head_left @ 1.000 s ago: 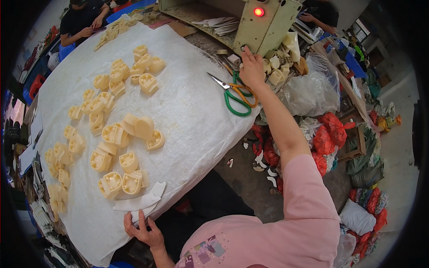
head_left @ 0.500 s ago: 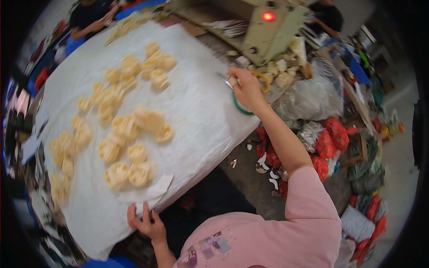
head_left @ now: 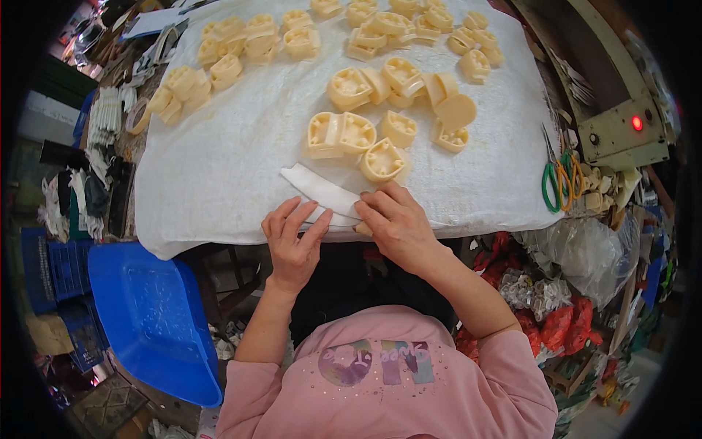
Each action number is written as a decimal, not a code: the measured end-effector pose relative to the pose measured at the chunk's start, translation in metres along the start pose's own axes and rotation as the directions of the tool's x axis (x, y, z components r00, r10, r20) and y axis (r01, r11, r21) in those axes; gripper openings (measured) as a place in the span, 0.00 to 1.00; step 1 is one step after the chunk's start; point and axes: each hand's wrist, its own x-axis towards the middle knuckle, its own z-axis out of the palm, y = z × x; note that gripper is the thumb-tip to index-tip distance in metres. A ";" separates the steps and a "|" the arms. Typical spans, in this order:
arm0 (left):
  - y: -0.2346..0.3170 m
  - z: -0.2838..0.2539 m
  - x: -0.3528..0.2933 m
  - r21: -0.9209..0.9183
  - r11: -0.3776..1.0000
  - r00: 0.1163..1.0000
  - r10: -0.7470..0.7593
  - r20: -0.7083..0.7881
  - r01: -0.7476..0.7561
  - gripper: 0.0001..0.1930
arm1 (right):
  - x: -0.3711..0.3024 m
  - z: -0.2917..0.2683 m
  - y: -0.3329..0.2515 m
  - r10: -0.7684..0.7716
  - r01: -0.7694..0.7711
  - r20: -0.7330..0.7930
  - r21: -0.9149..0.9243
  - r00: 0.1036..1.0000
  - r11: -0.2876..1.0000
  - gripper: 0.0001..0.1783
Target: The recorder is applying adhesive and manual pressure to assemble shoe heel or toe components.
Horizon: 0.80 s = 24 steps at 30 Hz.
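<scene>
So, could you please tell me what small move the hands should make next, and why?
Squaring up the white pieces seems sensible: they overlap unevenly near the close edge of the white sheet, with the left hand at their lower left and the right hand at their right end.

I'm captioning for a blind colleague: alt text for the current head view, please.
A person's left grip and right grip touch white strips at the near edge of a white-covered table. Beyond lie clusters of cream moulded parts; a blue basin sits lower left, scissors lie to the right.
</scene>
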 end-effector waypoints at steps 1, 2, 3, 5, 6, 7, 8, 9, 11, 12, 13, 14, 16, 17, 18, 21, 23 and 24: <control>-0.002 -0.001 0.000 -0.001 1.000 1.000 -0.008 -0.003 0.008 0.16 | 0.001 0.000 0.000 -0.004 0.004 0.008 -0.002 1.000 1.000 0.16; -0.004 -0.003 0.001 -0.009 1.000 1.000 0.008 0.007 -0.008 0.16 | 0.002 -0.001 0.000 -0.015 0.015 0.001 -0.004 1.000 1.000 0.15; -0.005 -0.003 0.001 -0.017 1.000 1.000 0.025 0.018 -0.024 0.15 | 0.002 -0.002 0.001 -0.024 0.024 -0.007 -0.005 1.000 1.000 0.13; -0.006 -0.002 0.002 -0.038 0.999 1.000 0.004 0.004 -0.004 0.15 | 0.004 -0.004 0.003 -0.040 0.040 -0.011 0.001 0.999 0.999 0.13; -0.006 -0.002 0.003 -0.058 0.998 1.000 -0.010 -0.003 0.009 0.15 | 0.004 -0.005 0.004 -0.051 0.051 -0.021 0.009 0.998 0.999 0.12; -0.006 -0.003 0.005 -0.058 0.998 1.000 -0.013 -0.004 0.013 0.15 | 0.005 -0.006 0.005 -0.053 0.053 -0.018 0.010 0.998 0.999 0.12; -0.007 -0.004 0.008 -0.059 0.998 0.999 -0.017 -0.027 0.015 0.14 | 0.006 -0.008 0.004 -0.016 0.016 -0.005 0.018 1.000 1.000 0.12; -0.008 -0.004 0.009 -0.059 0.998 0.999 -0.021 -0.048 0.018 0.14 | 0.007 -0.008 0.004 0.021 -0.021 0.009 0.028 1.000 0.999 0.12; -0.014 -0.008 0.007 -0.041 0.999 1.000 -0.015 -0.018 0.014 0.14 | 0.008 -0.006 0.006 0.047 -0.046 -0.017 0.020 0.999 0.999 0.13; -0.017 -0.011 0.006 -0.027 1.000 1.000 -0.008 0.012 0.009 0.14 | 0.008 -0.003 0.006 0.075 -0.074 -0.044 0.010 0.996 0.997 0.13; -0.021 -0.014 0.004 -0.009 1.000 1.000 -0.025 0.012 0.025 0.14 | 0.008 -0.001 0.008 0.058 -0.057 -0.036 0.024 0.998 0.998 0.13; -0.025 -0.018 0.004 0.003 0.999 0.999 -0.035 0.004 0.035 0.13 | 0.006 0.001 0.011 0.003 -0.010 -0.129 -0.055 0.992 0.998 0.14; -0.035 -0.023 0.003 -0.015 1.000 1.000 -0.024 -0.008 0.024 0.11 | 0.000 -0.001 0.017 -0.097 0.070 -0.204 -0.137 0.974 0.988 0.16; -0.036 -0.017 0.006 -0.050 0.999 1.000 0.001 -0.014 -0.002 0.11 | -0.004 -0.003 0.018 -0.109 0.078 -0.190 -0.162 0.976 0.984 0.17; -0.034 -0.015 0.011 -0.081 0.997 0.999 0.001 -0.034 -0.004 0.11 | -0.011 -0.002 0.025 -0.103 0.075 -0.186 -0.155 0.977 0.985 0.17; -0.028 -0.014 0.008 -0.136 0.987 0.996 -0.086 -0.033 0.081 0.17 | -0.024 0.002 0.032 -0.074 0.064 -0.240 -0.048 0.968 0.997 0.21; -0.018 -0.018 0.003 -0.185 0.967 0.979 -0.190 -0.074 0.173 0.19 | -0.025 0.001 0.028 -0.025 0.026 -0.263 0.000 0.965 1.000 0.22; -0.013 -0.021 -0.001 -0.271 0.935 0.958 -0.265 -0.110 0.227 0.20 | -0.023 0.002 0.025 0.006 -0.004 -0.276 0.008 0.961 1.000 0.21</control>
